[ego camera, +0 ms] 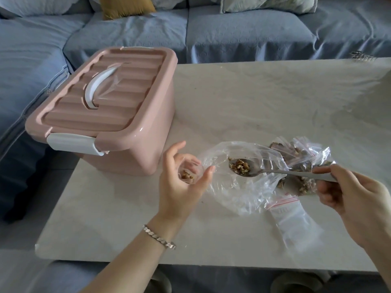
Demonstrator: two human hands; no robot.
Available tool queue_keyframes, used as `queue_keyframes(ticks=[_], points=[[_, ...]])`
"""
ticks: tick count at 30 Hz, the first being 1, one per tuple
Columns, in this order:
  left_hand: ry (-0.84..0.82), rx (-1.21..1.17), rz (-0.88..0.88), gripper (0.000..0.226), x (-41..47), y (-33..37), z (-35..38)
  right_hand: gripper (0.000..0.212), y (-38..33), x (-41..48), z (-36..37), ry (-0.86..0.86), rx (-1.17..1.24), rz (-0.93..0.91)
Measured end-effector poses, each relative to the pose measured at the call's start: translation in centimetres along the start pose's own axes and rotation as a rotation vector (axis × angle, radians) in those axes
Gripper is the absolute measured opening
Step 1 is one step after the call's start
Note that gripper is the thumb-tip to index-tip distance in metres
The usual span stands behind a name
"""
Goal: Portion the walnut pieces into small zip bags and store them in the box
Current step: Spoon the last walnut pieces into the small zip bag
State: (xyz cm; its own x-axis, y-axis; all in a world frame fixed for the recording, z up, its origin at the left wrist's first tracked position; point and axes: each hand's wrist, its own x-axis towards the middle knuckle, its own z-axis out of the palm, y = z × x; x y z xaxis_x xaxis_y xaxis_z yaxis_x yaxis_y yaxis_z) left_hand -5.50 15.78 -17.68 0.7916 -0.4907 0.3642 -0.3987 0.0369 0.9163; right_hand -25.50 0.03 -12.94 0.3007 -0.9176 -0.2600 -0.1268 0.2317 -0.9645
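Observation:
My left hand (179, 176) curls around a small open zip bag (188, 173) with some walnut pieces in its bottom. My right hand (355, 195) grips the handle of a metal spoon (275, 171), whose bowl carries walnut pieces (240, 165) just right of the small bag, above a large clear plastic bag (237, 193). Several filled zip bags (300, 157) lie in a heap behind the spoon. An empty zip bag with a red strip (292, 220) lies flat near my right hand. The pink box (118, 115) stands at the left, lid shut.
The pale marble table (254, 98) carries everything; its front edge runs below my wrists. A blue-covered sofa (232, 32) wraps around the back and left, with a mustard cushion (124, 6). The box has a white handle and white latches.

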Motion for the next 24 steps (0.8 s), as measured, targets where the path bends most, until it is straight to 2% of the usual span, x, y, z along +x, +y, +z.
queue_keyframes(ticks=[5,8,11,14,20,24], points=[[-0.196,0.138,-0.085,0.057,-0.1,0.5,2.2,0.031,-3.7,0.0,-0.1,-0.025,-0.04,-0.128],[-0.291,0.263,-0.073,0.059,-0.4,0.5,3.2,0.031,-5.8,0.0,0.4,-0.062,-0.08,-0.18],[-0.338,0.287,-0.04,0.062,-0.7,0.9,3.9,0.036,-6.6,0.0,1.3,-0.07,-0.151,-0.215],[-0.352,0.27,0.009,0.064,-1.0,1.1,4.4,0.036,-6.9,-0.9,2.3,-0.124,-0.344,-0.364],[-0.295,0.247,-0.064,0.059,-1.1,0.9,4.3,0.028,-7.1,-3.2,4.5,-0.304,-0.636,-0.711],[-0.235,0.221,-0.091,0.059,-0.9,0.5,3.4,0.023,-6.4,-3.7,4.5,-0.417,-0.706,-0.959]])
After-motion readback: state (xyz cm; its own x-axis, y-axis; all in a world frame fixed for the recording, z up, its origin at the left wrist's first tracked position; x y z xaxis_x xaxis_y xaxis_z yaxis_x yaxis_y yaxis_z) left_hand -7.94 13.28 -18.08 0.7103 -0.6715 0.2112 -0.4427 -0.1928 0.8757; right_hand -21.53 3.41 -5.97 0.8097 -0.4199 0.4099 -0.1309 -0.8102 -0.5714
